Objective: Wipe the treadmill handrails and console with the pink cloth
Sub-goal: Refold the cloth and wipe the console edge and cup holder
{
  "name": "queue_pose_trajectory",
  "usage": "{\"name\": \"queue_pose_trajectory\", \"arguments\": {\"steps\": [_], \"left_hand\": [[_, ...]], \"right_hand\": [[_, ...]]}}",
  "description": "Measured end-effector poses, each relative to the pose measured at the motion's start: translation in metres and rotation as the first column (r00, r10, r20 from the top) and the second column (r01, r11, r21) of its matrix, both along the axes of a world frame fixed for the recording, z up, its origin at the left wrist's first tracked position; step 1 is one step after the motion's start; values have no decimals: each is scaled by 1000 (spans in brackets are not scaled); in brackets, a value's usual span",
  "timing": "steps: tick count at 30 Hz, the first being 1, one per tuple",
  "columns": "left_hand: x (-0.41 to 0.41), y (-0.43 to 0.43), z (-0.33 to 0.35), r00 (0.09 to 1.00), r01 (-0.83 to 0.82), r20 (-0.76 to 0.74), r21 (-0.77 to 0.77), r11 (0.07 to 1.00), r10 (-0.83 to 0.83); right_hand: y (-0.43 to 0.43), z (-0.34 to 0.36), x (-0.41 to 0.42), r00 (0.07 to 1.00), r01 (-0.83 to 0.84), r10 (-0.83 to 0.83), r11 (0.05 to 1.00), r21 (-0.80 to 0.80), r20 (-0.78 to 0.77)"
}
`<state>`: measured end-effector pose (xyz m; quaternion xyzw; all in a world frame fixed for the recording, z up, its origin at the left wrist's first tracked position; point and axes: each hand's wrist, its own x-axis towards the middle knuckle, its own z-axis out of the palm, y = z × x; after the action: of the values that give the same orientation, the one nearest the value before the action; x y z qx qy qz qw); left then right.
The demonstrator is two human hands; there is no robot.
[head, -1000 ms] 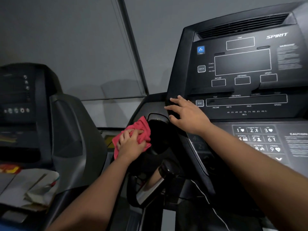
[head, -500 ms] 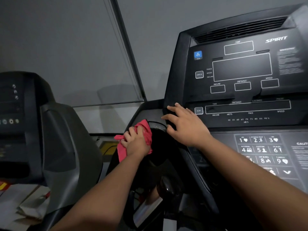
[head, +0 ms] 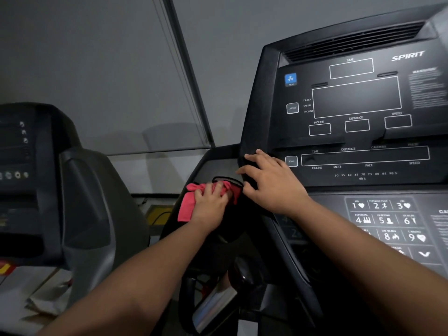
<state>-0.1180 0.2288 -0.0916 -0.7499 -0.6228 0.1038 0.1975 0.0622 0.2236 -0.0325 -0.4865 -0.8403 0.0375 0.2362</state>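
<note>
A gym or fitness room: a treadmill console (head: 358, 112) marked SPIRIT, with incline, speed and distance readouts and a program keypad (head: 388, 221), stands beside a second exercise machine (head: 48, 180) against a plain grey wall (head: 97, 69)

Pink cloth (head: 187, 207) looking soft, matt, creasing in folds; console (head: 358, 105) showing as black plastic, face panel smooth with dull sheen, left frame matt; silver handrail grip (head: 213, 309) near bottom gleaming like polished metal; neighbouring machine (head: 92, 214) at left appearing grey matt plastic
</note>
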Motion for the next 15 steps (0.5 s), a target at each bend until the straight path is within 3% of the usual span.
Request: {"name": "queue_pose_trajectory", "arguments": {"steps": [11, 15], "left_hand": [[3, -26, 14, 970, -68, -245, -258, 964, 3], [9, -29, 31, 982, -161, -174, -530, 833, 79]], "right_hand": [[-1, -3, 5, 999, -37, 37, 999, -9, -1], [-3, -2, 6, 999, -40, 40, 999, -19, -2]]}}
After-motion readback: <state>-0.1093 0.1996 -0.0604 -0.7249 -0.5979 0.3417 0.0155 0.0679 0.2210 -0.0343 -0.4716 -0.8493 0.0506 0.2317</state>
